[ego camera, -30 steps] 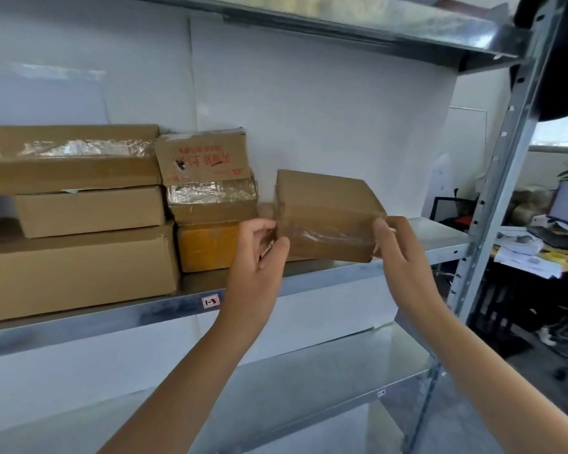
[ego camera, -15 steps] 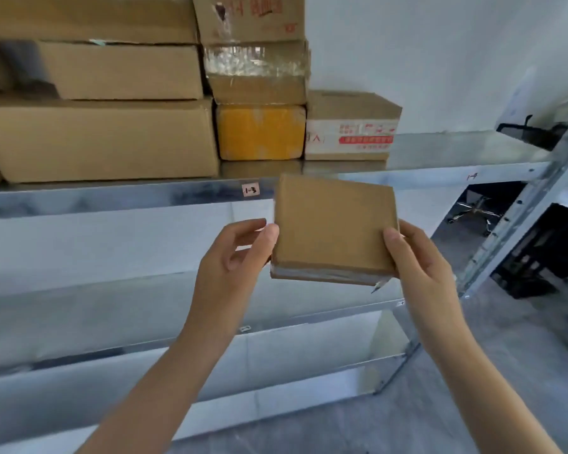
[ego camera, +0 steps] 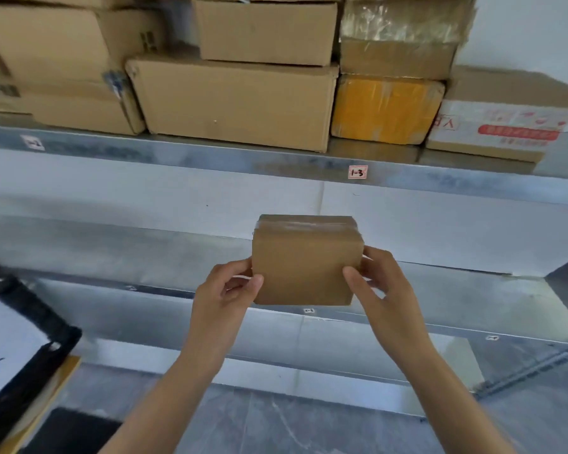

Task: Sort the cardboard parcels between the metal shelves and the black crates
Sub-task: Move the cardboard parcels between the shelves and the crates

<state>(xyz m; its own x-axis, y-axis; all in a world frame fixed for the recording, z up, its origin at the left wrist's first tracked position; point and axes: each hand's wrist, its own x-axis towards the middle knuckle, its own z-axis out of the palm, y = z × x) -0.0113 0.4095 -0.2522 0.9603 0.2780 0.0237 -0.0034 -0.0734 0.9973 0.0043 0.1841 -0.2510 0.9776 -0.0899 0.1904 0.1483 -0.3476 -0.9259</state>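
Currently both hands — left hand (ego camera: 227,291), right hand (ego camera: 381,283) — pinch a small square matte cardboard parcel (ego camera: 305,267), glossy tape on its top edge, fingers clamped on its sides.

Both arms are up and out in front, bare to the elbow. The left forearm (ego camera: 177,381) climbs from the lower left and the right forearm (ego camera: 446,388) from the lower right, angling in toward each other. The left hand (ego camera: 227,290) grips the left edge of the small parcel (ego camera: 305,267), thumb laid across the near face, fingers curled round behind. The right hand (ego camera: 379,286) does the same on the right edge, thumb pressed on the near face, fingers wrapped round the side with knuckles showing. The hands sit level, palms turned inward, the parcel between them. The fingertips at the back are hidden.
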